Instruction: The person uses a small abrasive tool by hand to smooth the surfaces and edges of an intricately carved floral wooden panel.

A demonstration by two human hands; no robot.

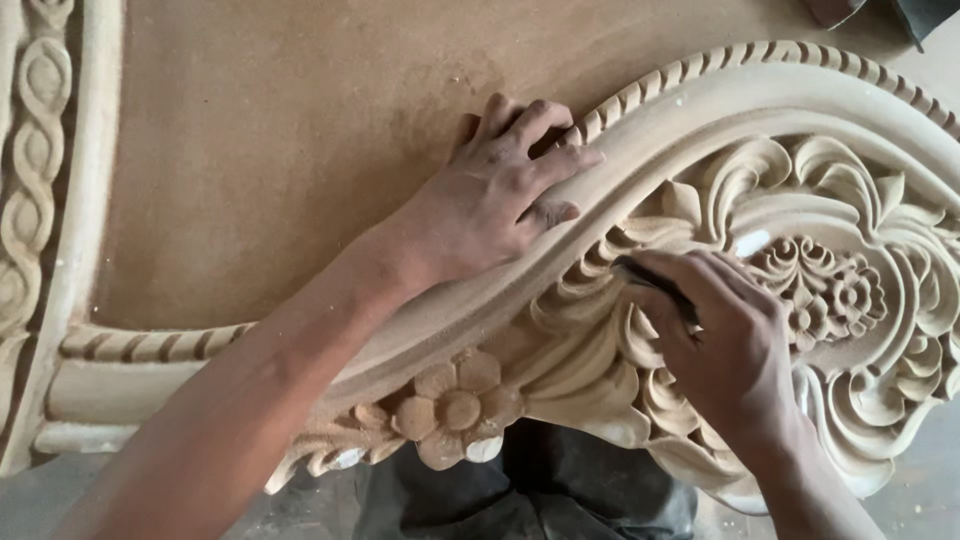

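Observation:
A large carved wooden panel (760,110) with scrolls, leaves and flowers fills the right and lower middle of the view. My left hand (495,195) lies flat on its smooth curved moulding, fingers spread against the rope-pattern edge. My right hand (725,340) is closed around a thin dark tool (655,282), whose tip rests in the leaf carving left of a small flower cluster (830,290). A bigger carved flower (458,408) sits at the panel's lower edge, below my left forearm.
A flat dusty brown board (270,150) lies under the carving. A second carved piece with a twisted braid pattern (30,170) runs down the left edge. My dark trousers (520,495) show below the panel.

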